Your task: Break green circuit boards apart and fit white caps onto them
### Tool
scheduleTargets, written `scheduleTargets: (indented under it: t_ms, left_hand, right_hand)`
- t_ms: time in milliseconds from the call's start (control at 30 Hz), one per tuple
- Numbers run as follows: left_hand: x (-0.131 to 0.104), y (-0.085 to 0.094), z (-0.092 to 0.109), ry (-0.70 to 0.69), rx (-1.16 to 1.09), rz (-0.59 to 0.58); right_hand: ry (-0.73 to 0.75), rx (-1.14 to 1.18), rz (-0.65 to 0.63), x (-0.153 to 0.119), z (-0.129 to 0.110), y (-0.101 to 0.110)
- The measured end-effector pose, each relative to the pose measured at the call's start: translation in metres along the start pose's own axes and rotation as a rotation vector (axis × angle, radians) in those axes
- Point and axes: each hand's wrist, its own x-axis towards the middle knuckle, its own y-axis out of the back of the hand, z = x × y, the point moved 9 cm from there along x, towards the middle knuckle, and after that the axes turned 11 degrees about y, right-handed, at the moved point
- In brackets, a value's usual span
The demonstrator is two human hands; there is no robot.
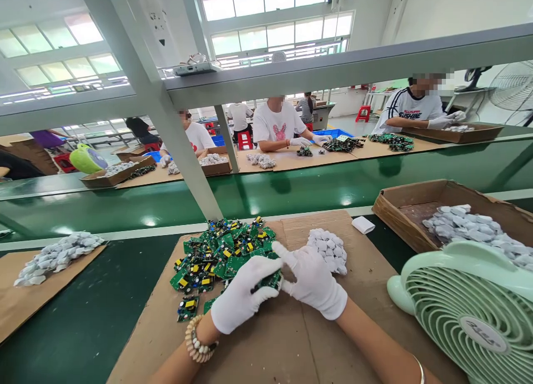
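Both my hands wear white gloves and meet over a brown cardboard sheet (266,345). My left hand (244,296) pinches a small green circuit board (271,280) at the edge of a big pile of green circuit boards (219,253). My right hand (313,281) touches the same board from the right, its index finger stretched toward the pile. A small heap of white plastic shells (328,249) lies just behind my right hand.
A mint green desk fan (466,312) stands at the right front. A cardboard box (400,206) with more white shells sits behind it. Another shell heap (54,256) lies at the left. A white frame post (183,150) rises behind the pile. Across the green conveyor (291,189), several people work.
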Motion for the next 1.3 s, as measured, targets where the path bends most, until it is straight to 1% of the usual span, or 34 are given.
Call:
scheduleTargets:
  t_ms: [100,167,200,267,300,367,433,500,533,567,600,633,733,767,800,867,1000,1133,1300]
  left_hand:
    - [-0.002,0.011,-0.022,0.258,-0.427,0.060]
    - [-0.005,0.012,-0.029,0.354,-0.630,0.086]
    - [-0.005,0.013,-0.030,0.376,-0.681,0.098]
    - [-0.005,0.016,-0.029,0.373,-0.693,0.123]
    - [-0.005,0.017,-0.027,0.355,-0.658,0.133]
    - [-0.002,0.018,-0.020,0.276,-0.492,0.126]
    - [0.000,0.014,-0.007,0.114,-0.246,0.083]
    - [0.000,0.006,0.006,-0.050,-0.041,0.040]
    - [-0.001,0.004,0.009,-0.095,0.010,0.026]
    - [-0.001,0.003,0.009,-0.095,0.021,0.017]
    - [0.000,0.003,0.005,-0.045,-0.008,0.005]
    - [0.001,0.004,-0.001,0.044,-0.074,-0.009]
    - [-0.004,0.001,-0.023,0.356,-0.421,-0.079]
    - [-0.006,-0.001,-0.026,0.420,-0.540,-0.104]
    - [-0.008,-0.003,-0.027,0.451,-0.637,-0.124]
    - [-0.009,-0.006,-0.025,0.451,-0.759,-0.150]
    - [-0.009,-0.012,-0.024,0.459,-0.849,-0.180]
    - [-0.008,-0.014,-0.023,0.482,-0.873,-0.198]
    - [-0.008,-0.014,-0.024,0.516,-0.815,-0.194]
  right_hand:
    - [-0.189,0.162,0.116,-0.003,0.016,0.011]
    - [-0.259,0.243,0.143,-0.004,0.020,0.013]
    - [-0.279,0.271,0.137,-0.005,0.021,0.012]
    - [-0.302,0.314,0.106,-0.005,0.021,0.007]
    - [-0.304,0.320,0.090,-0.006,0.021,0.004]
    - [-0.281,0.293,0.067,-0.005,0.019,0.001]
    - [-0.202,0.186,0.038,-0.003,0.015,0.001]
    - [-0.077,0.046,0.005,-0.001,0.007,0.000]
    - [-0.024,-0.008,-0.007,0.000,0.004,0.000]
    - [0.013,-0.035,-0.013,0.000,0.001,0.000]
    - [0.027,-0.032,-0.009,-0.001,0.000,0.001]
    - [0.012,-0.002,0.003,-0.001,0.001,0.002]
    - [-0.100,0.144,0.046,-0.004,0.006,0.006]
    - [-0.126,0.187,0.057,-0.005,0.007,0.007]
    - [-0.139,0.220,0.064,-0.005,0.006,0.008]
    - [-0.130,0.252,0.067,-0.004,0.003,0.009]
    - [-0.138,0.246,0.053,-0.003,0.004,0.008]
    - [-0.139,0.251,0.063,-0.003,0.004,0.010]
    - [-0.169,0.250,0.032,-0.004,0.005,0.008]
